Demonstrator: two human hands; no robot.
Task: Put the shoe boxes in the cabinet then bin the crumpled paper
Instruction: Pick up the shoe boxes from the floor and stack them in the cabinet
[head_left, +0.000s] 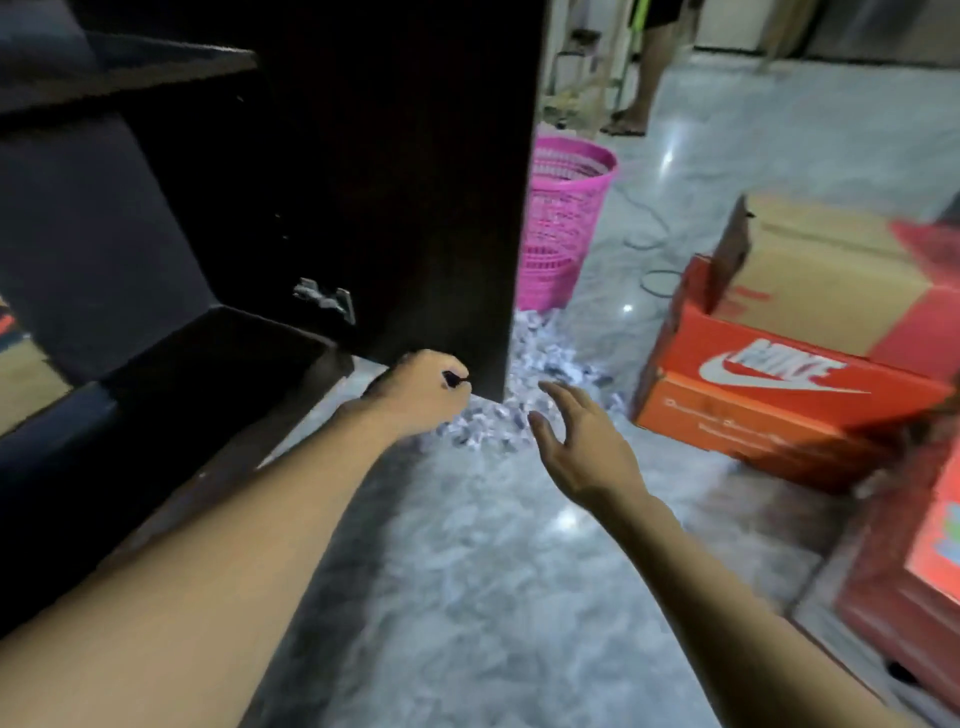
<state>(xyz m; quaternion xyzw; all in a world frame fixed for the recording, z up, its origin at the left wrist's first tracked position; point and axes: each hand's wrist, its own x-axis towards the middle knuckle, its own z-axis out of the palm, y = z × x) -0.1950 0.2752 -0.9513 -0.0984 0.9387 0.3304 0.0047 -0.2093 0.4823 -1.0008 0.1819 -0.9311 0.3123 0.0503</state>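
Note:
A dark brown cabinet (156, 338) stands at the left with its door (395, 208) swung open. My left hand (415, 392) grips the lower edge of that door near its bottom corner. My right hand (576, 441) hovers open, fingers spread, just above a pile of crumpled paper (540, 364) on the floor. The pile lies behind the door's edge. An orange Nike shoe box (769, 389) sits on the floor at the right, its lid raised. A pink mesh bin (563, 218) stands beyond the paper, beside the door.
A second red box (914, 582) lies at the lower right edge. A person's legs (644, 78) show in the background. Cables (654, 234) trail on the grey marbled floor (493, 571) past the bin. The cabinet has dark shelves (124, 67) inside.

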